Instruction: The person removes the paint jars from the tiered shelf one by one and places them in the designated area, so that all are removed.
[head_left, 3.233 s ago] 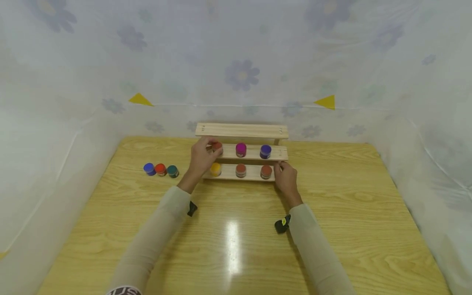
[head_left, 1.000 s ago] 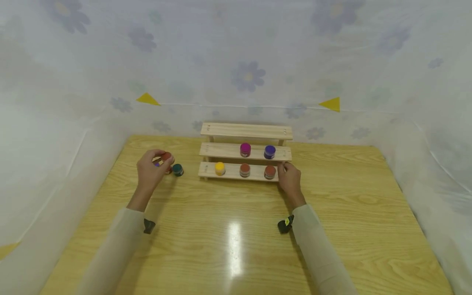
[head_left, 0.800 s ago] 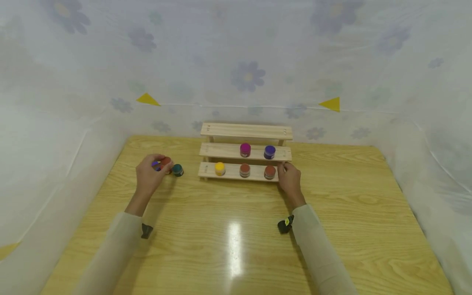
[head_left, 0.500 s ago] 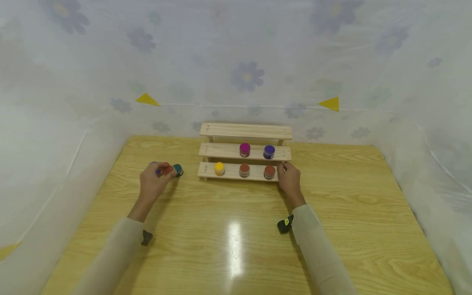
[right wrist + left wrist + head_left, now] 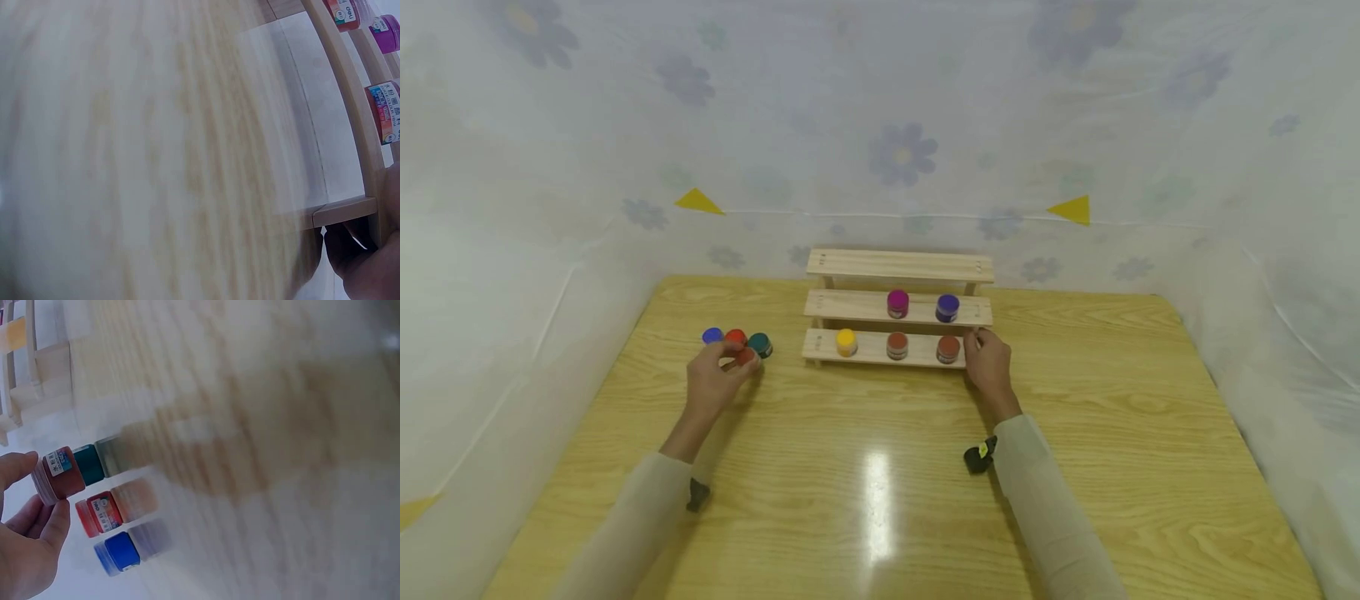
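Observation:
My left hand (image 5: 711,385) pinches a brownish-red paint jar (image 5: 62,475) by its lid, between thumb and fingers. The jar is close over the table, just in front of a blue jar (image 5: 712,335), a red jar (image 5: 735,337) and a dark green jar (image 5: 761,345) standing in a row. My right hand (image 5: 988,367) grips the right end of the lowest step of a three-step wooden rack (image 5: 898,265), with fingertips curled at its edge in the right wrist view.
On the lowest step stand a yellow jar (image 5: 846,342) and two brownish-red jars (image 5: 897,345). The middle step bears a magenta jar (image 5: 898,303) and a purple-blue jar (image 5: 947,307). A flower-patterned sheet (image 5: 902,158) hangs behind the wooden table (image 5: 820,467).
My left hand has carried the brownish-red jar off the left of the middle step to the table jars, then drawn it nearer to me. The right hand has kept its hold.

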Action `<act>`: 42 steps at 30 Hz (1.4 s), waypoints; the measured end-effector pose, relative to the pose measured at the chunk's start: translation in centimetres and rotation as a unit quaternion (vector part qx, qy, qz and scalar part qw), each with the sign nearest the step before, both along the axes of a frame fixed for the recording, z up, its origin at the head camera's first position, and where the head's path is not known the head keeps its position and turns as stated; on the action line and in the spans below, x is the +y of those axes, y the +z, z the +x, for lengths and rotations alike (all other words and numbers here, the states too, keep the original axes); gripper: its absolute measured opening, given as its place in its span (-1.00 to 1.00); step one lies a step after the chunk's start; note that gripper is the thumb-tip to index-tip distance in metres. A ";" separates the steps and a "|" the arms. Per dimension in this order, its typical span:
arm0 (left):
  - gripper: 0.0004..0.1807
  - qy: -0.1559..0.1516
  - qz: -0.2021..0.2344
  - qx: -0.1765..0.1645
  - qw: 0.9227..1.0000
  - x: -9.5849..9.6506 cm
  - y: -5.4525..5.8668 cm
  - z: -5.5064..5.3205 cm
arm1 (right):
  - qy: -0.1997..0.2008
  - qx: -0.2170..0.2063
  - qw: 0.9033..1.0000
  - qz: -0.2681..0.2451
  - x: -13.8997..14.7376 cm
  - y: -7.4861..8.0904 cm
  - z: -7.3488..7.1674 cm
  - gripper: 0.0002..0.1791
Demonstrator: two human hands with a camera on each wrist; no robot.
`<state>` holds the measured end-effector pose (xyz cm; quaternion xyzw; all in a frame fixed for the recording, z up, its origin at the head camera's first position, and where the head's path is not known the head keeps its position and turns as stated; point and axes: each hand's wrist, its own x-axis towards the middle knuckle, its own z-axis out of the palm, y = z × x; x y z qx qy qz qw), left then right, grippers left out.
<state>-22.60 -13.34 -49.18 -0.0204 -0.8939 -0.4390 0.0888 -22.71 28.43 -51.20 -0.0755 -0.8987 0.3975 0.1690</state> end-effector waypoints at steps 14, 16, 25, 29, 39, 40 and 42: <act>-0.62 0.002 -0.056 -0.034 0.998 0.4 -0.8 -0.2 | -0.001 -0.003 1.000 0.000 0.1 -0.5 0.0 -0.53; -0.62 0.002 -0.060 -0.035 0.998 0.4 -0.7 -0.2 | -0.004 -0.002 1.000 0.003 0.1 -0.4 0.0 -0.53; -0.56 -0.002 -0.051 -0.044 0.998 0.4 -0.4 -0.1 | -0.007 0.008 1.000 0.004 0.0 -0.2 0.0 -0.54; -0.54 -0.001 -0.036 -0.051 0.998 0.1 -0.1 -0.1 | -0.008 0.013 1.000 0.009 -0.1 -0.3 -0.2 -0.54; -0.52 -0.020 -0.014 -0.002 1.000 0.7 2.4 -0.7 | -0.019 0.014 1.000 0.020 -0.1 -0.2 -0.1 -0.55; -0.52 -0.021 -0.011 0.008 1.000 1.0 2.7 -0.8 | -0.018 0.012 1.000 0.019 -0.1 -0.2 -0.1 -0.55; -0.52 -0.026 0.002 0.032 0.999 1.8 3.2 -1.2 | -0.016 0.010 1.000 0.016 0.0 -0.3 0.0 -0.55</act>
